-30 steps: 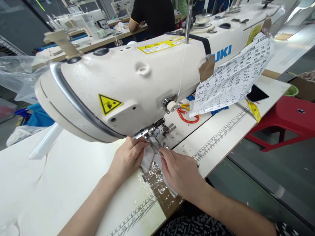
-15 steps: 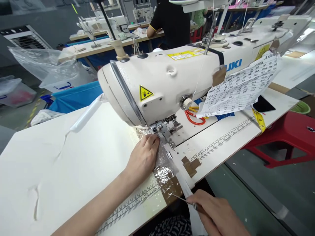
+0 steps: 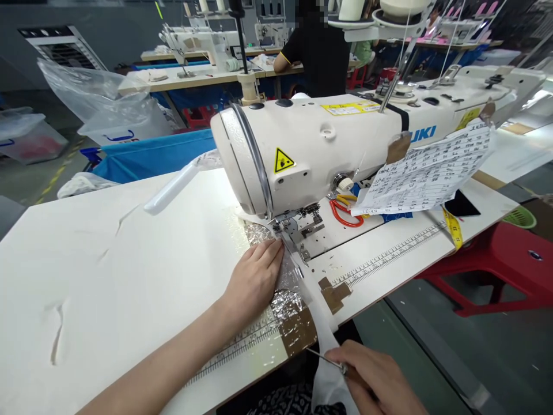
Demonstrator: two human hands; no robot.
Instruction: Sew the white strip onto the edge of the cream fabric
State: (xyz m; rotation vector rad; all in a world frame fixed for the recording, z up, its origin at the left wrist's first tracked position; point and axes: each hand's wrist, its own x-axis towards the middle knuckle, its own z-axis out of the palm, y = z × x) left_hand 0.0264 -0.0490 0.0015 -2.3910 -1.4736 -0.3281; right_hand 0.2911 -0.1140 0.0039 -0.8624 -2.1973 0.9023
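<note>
My left hand [image 3: 254, 282] lies on the bed of a white sewing machine [image 3: 276, 155], fingers together and pressed on a white fabric strip [image 3: 317, 305] close to the presser foot [image 3: 283, 225]. The thumb is hidden. From there the strip runs over the table's front edge and hangs toward my lap. In my right hand [image 3: 367, 374], below the edge, is a pair of small scissors [image 3: 326, 360], whose thin metal blade points left. The fingers lie against the strip; whether they pinch it I cannot tell. Clear film and brown tape [image 3: 298, 334] cover the table under the strip.
Orange-handled scissors [image 3: 345, 214] lie under the machine arm, near a handwritten paper sheet [image 3: 423, 173]. A yellow tape measure [image 3: 453, 227] hangs over the edge. To the right stands a red stool [image 3: 505, 259]. A person in black [image 3: 322, 57] sits behind.
The view has shifted, so the machine appears farther right. The strip near my right hand now curves more loosely. My left hand stays by the presser foot; my right hand keeps the scissors.
</note>
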